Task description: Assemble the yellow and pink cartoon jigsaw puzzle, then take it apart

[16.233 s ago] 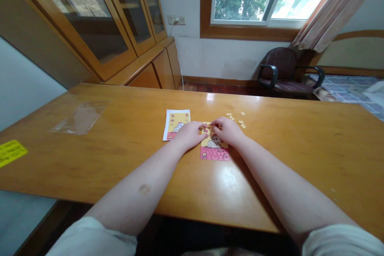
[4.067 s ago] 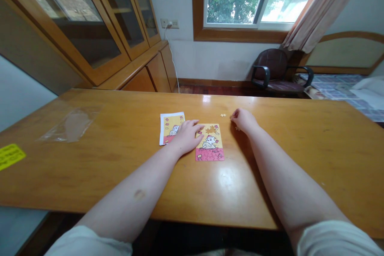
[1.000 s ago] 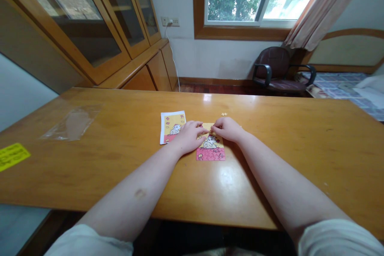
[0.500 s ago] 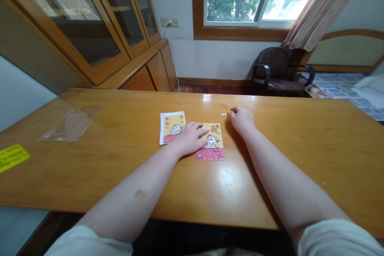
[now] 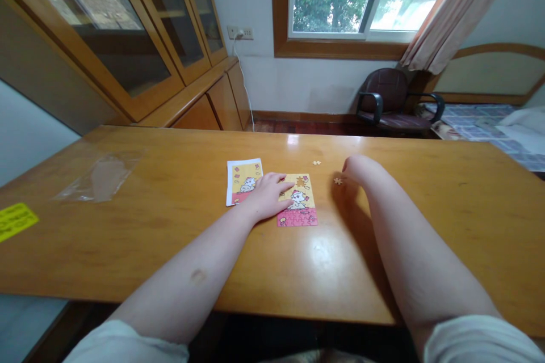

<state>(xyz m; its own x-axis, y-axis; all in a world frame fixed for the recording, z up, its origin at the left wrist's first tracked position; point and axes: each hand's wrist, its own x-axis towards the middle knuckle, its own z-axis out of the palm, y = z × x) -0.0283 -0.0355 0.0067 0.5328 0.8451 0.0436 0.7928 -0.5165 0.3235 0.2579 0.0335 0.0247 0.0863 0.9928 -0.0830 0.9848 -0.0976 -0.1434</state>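
Observation:
A jigsaw puzzle (image 5: pixel 297 217) with a white cartoon animal on yellow and pink lies on the table, with a gap near its upper right. My left hand (image 5: pixel 270 195) rests across its left side, fingers spread. Behind that hand is a printed picture card (image 5: pixel 244 181) with the same design, partly covered. To the right of the puzzle, my right hand (image 5: pixel 361 170) is bent down with its fingers closed at a small puzzle piece (image 5: pixel 338 181); the fingertips are mostly hidden. Another loose puzzle piece (image 5: pixel 316 163) lies beyond the puzzle.
A clear plastic bag (image 5: pixel 104 177) lies on the left of the wooden table (image 5: pixel 179 261), with a yellow label (image 5: pixel 17 221) at the left edge. Beyond the table stand a glass-door cabinet (image 5: pixel 170 62) and a dark armchair (image 5: pixel 387 96).
My right hand has moved right and nearer to me, away from the loose piece at the back. A puzzle piece now shows at its fingers. My left hand stays on the puzzle.

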